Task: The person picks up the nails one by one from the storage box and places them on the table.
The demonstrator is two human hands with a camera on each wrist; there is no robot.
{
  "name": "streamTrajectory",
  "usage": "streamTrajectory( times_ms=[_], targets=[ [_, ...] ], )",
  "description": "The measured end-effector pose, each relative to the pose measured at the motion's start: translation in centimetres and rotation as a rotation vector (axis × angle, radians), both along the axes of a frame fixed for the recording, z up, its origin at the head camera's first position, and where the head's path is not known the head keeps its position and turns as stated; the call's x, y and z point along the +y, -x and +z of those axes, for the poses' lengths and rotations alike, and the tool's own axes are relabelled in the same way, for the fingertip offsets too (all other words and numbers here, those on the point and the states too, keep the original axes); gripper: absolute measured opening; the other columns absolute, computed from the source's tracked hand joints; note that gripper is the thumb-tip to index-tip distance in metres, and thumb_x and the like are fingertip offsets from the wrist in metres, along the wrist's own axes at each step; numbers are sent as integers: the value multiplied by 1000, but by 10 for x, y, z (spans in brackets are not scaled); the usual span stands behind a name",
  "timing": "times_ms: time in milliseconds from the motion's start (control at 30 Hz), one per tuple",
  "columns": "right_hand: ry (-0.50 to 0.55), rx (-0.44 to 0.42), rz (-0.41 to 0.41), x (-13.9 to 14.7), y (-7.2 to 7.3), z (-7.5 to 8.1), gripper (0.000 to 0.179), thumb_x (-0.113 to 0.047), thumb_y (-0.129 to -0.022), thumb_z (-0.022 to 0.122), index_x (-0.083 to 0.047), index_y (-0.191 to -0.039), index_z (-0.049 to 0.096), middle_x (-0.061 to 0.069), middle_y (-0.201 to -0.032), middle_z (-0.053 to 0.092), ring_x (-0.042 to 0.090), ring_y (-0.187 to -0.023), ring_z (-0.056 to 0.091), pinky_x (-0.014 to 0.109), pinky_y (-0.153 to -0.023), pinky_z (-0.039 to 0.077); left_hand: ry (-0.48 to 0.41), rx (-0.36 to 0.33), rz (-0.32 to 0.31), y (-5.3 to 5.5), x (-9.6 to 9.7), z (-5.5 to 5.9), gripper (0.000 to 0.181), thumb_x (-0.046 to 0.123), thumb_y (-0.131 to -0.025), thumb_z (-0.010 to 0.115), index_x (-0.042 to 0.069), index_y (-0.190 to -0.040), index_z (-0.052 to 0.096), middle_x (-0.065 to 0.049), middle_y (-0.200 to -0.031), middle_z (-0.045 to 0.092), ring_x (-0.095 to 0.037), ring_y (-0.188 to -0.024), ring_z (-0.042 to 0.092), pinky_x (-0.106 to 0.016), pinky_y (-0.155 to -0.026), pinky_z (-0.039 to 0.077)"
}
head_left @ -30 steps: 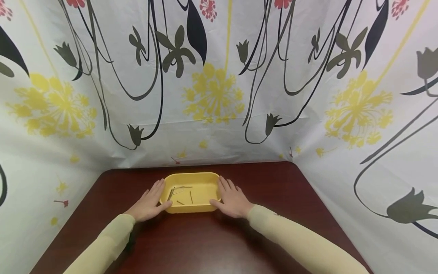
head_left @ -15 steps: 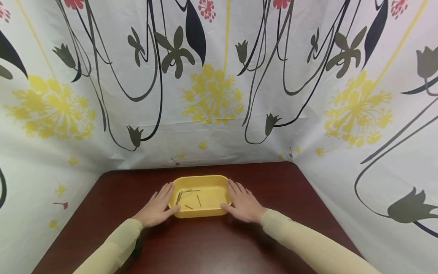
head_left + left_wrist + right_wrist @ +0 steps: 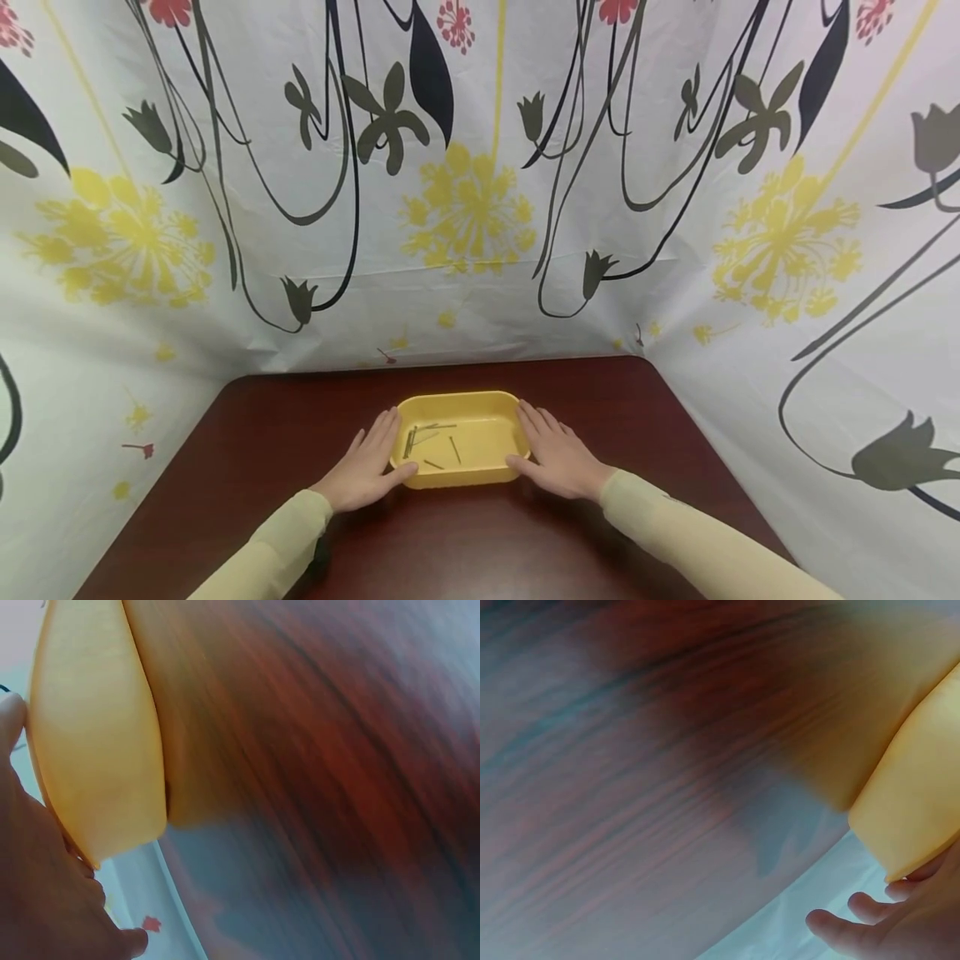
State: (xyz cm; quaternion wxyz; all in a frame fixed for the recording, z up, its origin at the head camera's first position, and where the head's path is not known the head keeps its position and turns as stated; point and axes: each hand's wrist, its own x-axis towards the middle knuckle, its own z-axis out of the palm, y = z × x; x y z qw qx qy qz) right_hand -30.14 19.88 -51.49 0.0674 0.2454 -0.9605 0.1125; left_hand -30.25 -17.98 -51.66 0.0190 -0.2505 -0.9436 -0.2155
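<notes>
A shallow yellow plastic tray (image 3: 468, 478) with rounded corners sits on the dark table, between the two hands. Several thin, dark, nail-like pieces (image 3: 455, 450) lie loose in it, mostly toward its left half. Against the left end, the left hand (image 3: 365, 471) rests with straight fingers, its thumb at the near left corner of the rim. The right hand (image 3: 561, 460) mirrors it at the right end, fingers extended, thumb at the near right corner. Both wrist views show the tray's outer wall (image 3: 97, 735) close beside the fingers; its inside is hidden there.
The dark reddish wooden table (image 3: 480, 542) has rounded far corners. A white cloth (image 3: 465, 333) with flower prints hangs behind it and along both sides. A dark band-like item (image 3: 321, 554) shows below the left sleeve.
Both hands and the tray between them have shifted together to the right and a little nearer to the person. The nail-like pieces stay inside, in much the same layout.
</notes>
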Motion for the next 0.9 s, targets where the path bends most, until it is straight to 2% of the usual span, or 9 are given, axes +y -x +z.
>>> streamTrajectory(
  times_ms=[200, 400, 600, 900],
  targets=[
    [26, -17, 9, 12, -5, -3, 88, -63, -100, 46, -11, -163, 14, -1, -168, 2, 31, -152, 15, 56, -114, 27, 9, -80, 7, -6, 12, -1, 94, 64, -99, 46, 11, -161, -1, -1, -167, -10, -25, -154, -4, -60, -118, 9],
    [36, -6, 12, 21, -10, 0, 88, -63, -99, 46, -10, -162, 16, 1, -168, 5, 34, -151, 18, 58, -112, 29, -13, -87, 12, -8, 22, -2, 98, 64, -99, 47, 9, -162, -3, -2, -167, -13, -23, -153, -7, -59, -119, 8],
    [61, -10, 5, 31, -15, 0, 87, -60, -100, 49, -9, -162, 17, 3, -168, 7, 32, -151, 17, 59, -113, 27, 7, -83, 11, -9, 32, -1, 100, 66, -98, 46, 9, -161, -5, -6, -167, -12, -24, -154, -7, -59, -119, 5],
    [85, -13, -1, 43, -19, -6, 86, -59, -100, 51, -11, -163, 16, -1, -169, 5, 32, -152, 17, 60, -113, 26, 0, -97, 1, -14, 44, -1, 101, 66, -98, 46, 6, -161, -5, -11, -167, -11, -27, -153, -8, -61, -118, 6]
  ],
)
